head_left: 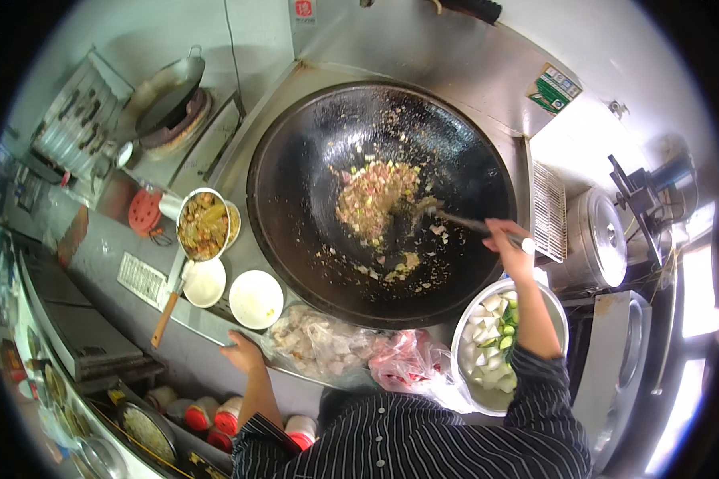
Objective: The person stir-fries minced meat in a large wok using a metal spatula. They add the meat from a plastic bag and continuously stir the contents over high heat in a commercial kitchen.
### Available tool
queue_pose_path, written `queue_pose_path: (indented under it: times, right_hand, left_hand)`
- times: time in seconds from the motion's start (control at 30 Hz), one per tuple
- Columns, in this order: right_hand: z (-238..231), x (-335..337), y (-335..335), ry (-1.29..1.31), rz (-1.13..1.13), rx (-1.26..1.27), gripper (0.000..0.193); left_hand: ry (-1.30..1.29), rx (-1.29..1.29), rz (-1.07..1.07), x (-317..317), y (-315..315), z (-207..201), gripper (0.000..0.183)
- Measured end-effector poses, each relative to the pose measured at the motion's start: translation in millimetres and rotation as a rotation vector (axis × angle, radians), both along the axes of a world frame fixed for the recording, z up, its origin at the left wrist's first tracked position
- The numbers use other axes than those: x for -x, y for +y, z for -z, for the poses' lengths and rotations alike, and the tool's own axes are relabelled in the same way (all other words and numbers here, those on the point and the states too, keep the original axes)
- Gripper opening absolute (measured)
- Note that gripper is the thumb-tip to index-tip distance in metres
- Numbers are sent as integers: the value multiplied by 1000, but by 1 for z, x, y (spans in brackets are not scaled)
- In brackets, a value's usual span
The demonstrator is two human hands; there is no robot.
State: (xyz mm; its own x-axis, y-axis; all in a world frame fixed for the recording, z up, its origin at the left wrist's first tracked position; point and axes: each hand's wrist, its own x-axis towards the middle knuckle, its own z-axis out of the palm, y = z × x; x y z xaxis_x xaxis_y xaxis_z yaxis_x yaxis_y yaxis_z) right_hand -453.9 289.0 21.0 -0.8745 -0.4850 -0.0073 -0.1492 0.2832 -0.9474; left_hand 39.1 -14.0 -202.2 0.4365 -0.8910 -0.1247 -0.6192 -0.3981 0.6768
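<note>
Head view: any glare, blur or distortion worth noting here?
In the head view, the bright panel at far right is washed out; the wok shows glossy highlights on its far inner wall; the utensil in the right hand looks smeared at its food end; fisheye bending grows toward the black rim.

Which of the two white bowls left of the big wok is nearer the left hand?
The right one, closer to the big wok and just above the left hand in frame; the other bowl is farther left.
</note>
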Motion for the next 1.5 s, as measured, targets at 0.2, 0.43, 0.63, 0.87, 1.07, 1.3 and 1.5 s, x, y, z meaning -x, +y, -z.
queue_pose_path:
  times: [0.2,0.43,0.63,0.87,1.07,1.3,1.5]
  right_hand:
    - [81,-13,-144,-16,138,391,15]
    - [40,-84,-34,-179,86,291,13]
    - [-42,-112,49,-43,37,164,11]
    - [95,-57,-95,-107,259,231,20]
    - [106,-56,-130,-262,267,384,24]
    - [13,-75,42,-93,22,204,22]
    - [73,-11,-60,-56,216,260,19]
  left_hand:
    - [-31,-114,-43,6,-1,-13,83]
    - [-74,-104,-59,-1,-4,5,83]
    - [-92,0,-19,-6,-4,18,80]
    - [-46,-27,-16,-2,-6,7,81]
    - [13,-34,-26,-2,-5,3,86]
    - [-55,-20,-35,-2,-2,11,78]
    - [-85,27,-38,-1,-4,12,80]
